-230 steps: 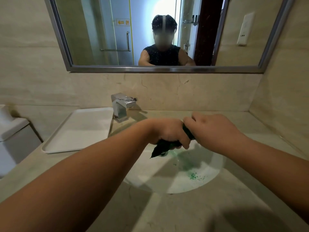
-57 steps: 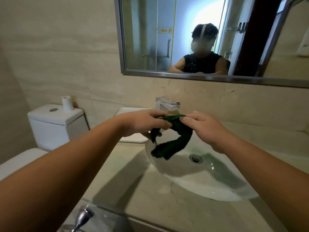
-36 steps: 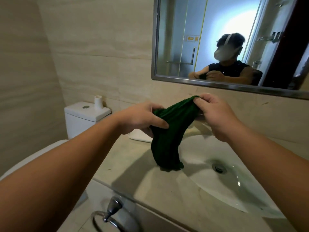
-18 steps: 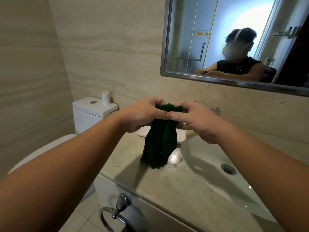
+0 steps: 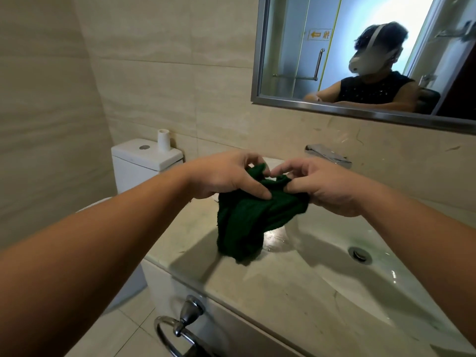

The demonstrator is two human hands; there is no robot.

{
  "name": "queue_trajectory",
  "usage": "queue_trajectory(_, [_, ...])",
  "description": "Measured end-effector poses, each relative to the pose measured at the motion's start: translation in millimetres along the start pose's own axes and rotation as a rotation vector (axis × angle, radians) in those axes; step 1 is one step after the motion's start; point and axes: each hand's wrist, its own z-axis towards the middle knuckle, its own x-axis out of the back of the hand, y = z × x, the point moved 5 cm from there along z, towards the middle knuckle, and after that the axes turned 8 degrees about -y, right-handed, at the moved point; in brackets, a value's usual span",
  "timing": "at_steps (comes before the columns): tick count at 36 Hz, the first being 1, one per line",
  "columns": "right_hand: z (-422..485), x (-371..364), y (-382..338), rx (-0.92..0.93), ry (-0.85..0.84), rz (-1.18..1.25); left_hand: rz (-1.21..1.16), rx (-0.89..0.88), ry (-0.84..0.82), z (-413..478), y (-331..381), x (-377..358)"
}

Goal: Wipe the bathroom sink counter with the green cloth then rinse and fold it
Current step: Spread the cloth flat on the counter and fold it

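Beige tiled walls (image 5: pixel 154 73); mirror (image 5: pixel 296 47); toilet (image 5: pixel 139 166); seemingly tiled floor (image 5: pixel 123 331).

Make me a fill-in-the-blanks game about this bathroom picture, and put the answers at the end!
1. The left hand and the right hand both hold a ____ cloth.
2. The round drain is at the bottom of the ____.
3. A small white roll stands on the ____ tank.
4. The person's reflection shows in the ____ on the wall.

Missing words: green, sink, toilet, mirror.
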Motion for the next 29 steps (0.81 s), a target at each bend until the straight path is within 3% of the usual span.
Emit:
queue_trajectory(7, [-16.5,9.8,-3.6,-0.097,-0.113,-0.677,0.558,0.062,-0.094,-12.8,-2.6,-3.8])
queue_trajectory(10, [-18.9,11.4,2.2,-0.103,-0.121,-0.841,0.786,0.097,-0.143,-14.6,-10.5,-8.1])
queue_trajectory(24, [-26.2,21.0,19.7,-0.045,-0.057,-0.953,1.029,0.142,-0.072,-18.5,-54.1,2.6])
queue_trajectory(29, [-27.1,39.1,24.2,-0.016,0.084,-0.707,1.132,0.138,0.024,-15.7,-60.4,18.8])
